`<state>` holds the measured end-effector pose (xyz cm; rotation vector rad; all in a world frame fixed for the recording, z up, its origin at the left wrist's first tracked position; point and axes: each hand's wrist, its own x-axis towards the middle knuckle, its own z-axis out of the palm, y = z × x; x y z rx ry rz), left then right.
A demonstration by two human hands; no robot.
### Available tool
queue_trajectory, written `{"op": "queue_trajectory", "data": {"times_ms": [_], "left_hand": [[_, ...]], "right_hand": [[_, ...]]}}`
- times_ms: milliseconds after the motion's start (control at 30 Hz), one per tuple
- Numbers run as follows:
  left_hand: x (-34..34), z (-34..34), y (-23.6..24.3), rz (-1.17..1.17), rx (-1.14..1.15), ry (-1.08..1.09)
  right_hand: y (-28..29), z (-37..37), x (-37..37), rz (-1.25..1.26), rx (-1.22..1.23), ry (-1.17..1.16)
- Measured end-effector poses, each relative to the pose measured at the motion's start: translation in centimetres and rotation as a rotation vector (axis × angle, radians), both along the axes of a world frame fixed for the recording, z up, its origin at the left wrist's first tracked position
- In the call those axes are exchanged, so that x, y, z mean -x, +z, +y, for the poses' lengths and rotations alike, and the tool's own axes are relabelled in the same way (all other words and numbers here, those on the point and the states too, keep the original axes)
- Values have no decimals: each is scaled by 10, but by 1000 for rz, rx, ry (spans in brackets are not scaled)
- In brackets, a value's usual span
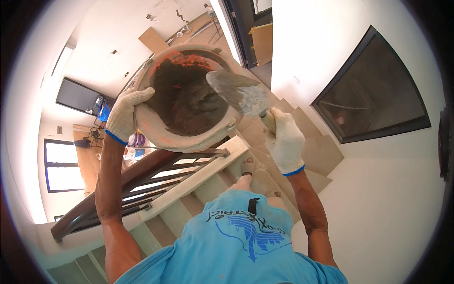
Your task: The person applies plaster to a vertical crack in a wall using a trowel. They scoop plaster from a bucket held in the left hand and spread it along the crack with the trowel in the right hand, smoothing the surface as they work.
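A round bucket (187, 111) with a mortar-crusted rim and orange showing inside holds dark grey wet mortar. My left hand (126, 106), in a white knit glove with a blue cuff, grips its left rim, thumb over the edge. My right hand (283, 137), gloved the same way, is closed on the handle of a trowel (241, 92). The trowel's blade, coated in grey mortar, is held over the right part of the bucket.
Below me are tiled stairs (309, 161) with my sandaled feet on them, and a wooden railing (120, 189) on the left. A dark-framed window (371, 94) is in the right wall. Boards (85, 161) and assorted items stand in the room beyond.
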<state>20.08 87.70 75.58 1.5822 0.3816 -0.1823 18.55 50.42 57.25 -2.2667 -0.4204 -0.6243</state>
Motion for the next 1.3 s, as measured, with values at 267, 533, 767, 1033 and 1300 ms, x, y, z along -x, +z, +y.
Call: {"op": "queue_trajectory", "data": {"times_ms": [267, 533, 767, 1033, 1300], "left_hand": [[11, 21, -5, 15, -65, 66], [-1, 40, -10, 4, -178, -18], [-8, 24, -4, 22, -274, -38], [-20, 30, -7, 37, -320, -74], [-21, 30, -5, 39, -293, -82]], "right_hand": [[-7, 19, 5, 84, 97, 117], [3, 9, 6, 75, 198, 156], [5, -13, 20, 73, 268, 163], [4, -26, 26, 83, 231, 177], [-10, -52, 33, 68, 222, 166]]}}
